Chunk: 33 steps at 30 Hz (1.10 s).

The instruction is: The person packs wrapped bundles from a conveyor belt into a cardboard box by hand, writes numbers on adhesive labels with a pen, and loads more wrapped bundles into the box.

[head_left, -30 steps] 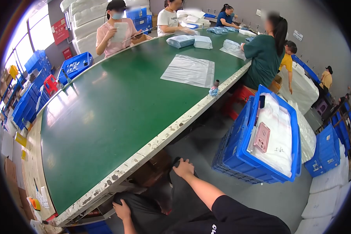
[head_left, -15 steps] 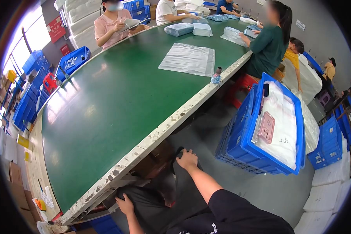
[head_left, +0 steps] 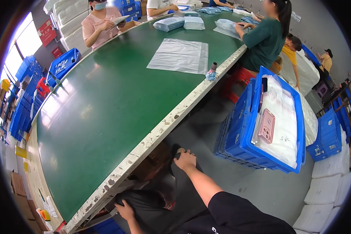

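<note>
My left hand (head_left: 125, 211) rests over my left knee in dark trousers (head_left: 144, 202), its fingers spread and holding nothing. On the other knee lies my right hand (head_left: 186, 160), fingers apart and curved over the cloth, also without any object. Both hands are below the edge of the green-topped table (head_left: 117, 105). A flat clear plastic bag (head_left: 179, 55) lies on the table's far part. Near the rim stands a small bluish wrapped bottle with a dark top (head_left: 211, 72).
To my right, stacked blue crates (head_left: 241, 128) hold white plastic sheets (head_left: 281, 142) and a pink phone (head_left: 266, 125). A person in a green shirt (head_left: 263, 43) handles a bag; another in pink (head_left: 101, 29) holds a pad. Wrapped packages (head_left: 169, 24) lie at the far end.
The view has shifted slightly, so the table and bag appear a little further left and higher. My hands stay on my knees. The person in green has moved their hands on a bag.
</note>
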Each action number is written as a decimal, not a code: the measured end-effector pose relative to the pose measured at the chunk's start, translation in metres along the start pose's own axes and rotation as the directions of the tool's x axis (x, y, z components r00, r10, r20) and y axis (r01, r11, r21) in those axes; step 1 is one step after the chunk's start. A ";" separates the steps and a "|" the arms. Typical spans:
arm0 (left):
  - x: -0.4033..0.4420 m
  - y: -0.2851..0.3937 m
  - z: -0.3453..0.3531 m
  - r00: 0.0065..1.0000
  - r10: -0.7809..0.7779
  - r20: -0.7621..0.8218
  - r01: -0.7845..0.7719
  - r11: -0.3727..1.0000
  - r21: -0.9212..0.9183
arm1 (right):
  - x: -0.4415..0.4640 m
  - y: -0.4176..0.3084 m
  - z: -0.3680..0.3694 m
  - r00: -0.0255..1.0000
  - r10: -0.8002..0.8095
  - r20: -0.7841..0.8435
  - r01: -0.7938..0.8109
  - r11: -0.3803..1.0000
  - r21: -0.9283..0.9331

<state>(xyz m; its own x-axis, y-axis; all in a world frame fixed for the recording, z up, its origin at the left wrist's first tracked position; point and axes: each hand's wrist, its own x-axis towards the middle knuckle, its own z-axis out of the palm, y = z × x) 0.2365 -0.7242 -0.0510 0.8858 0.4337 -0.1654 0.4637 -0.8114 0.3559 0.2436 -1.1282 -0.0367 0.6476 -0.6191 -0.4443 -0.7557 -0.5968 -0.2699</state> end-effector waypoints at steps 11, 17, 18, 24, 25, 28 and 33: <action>0.001 0.000 0.000 1.000 -0.011 0.009 0.011 1.000 -0.008 | 0.000 -0.001 -0.003 1.000 -0.004 -0.002 0.004 1.000 0.017; 0.003 -0.008 0.003 1.000 0.003 -0.013 -0.003 1.000 -0.017 | 0.002 0.001 0.005 1.000 0.006 0.030 -0.007 1.000 0.022; 0.004 -0.007 0.003 1.000 0.001 -0.006 -0.002 1.000 -0.017 | 0.003 0.001 0.005 1.000 0.005 0.025 -0.005 1.000 0.025; 0.005 -0.009 0.004 1.000 0.014 -0.002 -0.014 0.999 -0.050 | 0.000 0.000 0.003 1.000 -0.014 -0.012 0.014 1.000 0.022; 0.004 -0.009 0.004 1.000 0.018 -0.002 -0.018 0.998 -0.052 | 0.000 0.000 0.003 1.000 -0.013 -0.010 0.013 1.000 0.026; 0.004 -0.009 0.004 1.000 0.025 -0.007 -0.025 0.998 -0.049 | 0.000 0.000 0.002 1.000 -0.012 0.004 0.012 1.000 0.026; 0.004 -0.008 0.003 0.999 0.037 -0.013 -0.037 0.998 -0.052 | -0.001 0.000 0.003 1.000 -0.006 -0.005 0.006 1.000 0.023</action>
<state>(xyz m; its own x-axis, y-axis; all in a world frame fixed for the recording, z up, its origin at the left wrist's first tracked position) 0.2363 -0.7168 -0.0577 0.9019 0.4086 -0.1401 0.4285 -0.8057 0.4090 0.2432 -1.1264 -0.0386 0.6526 -0.6178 -0.4387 -0.7537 -0.5886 -0.2923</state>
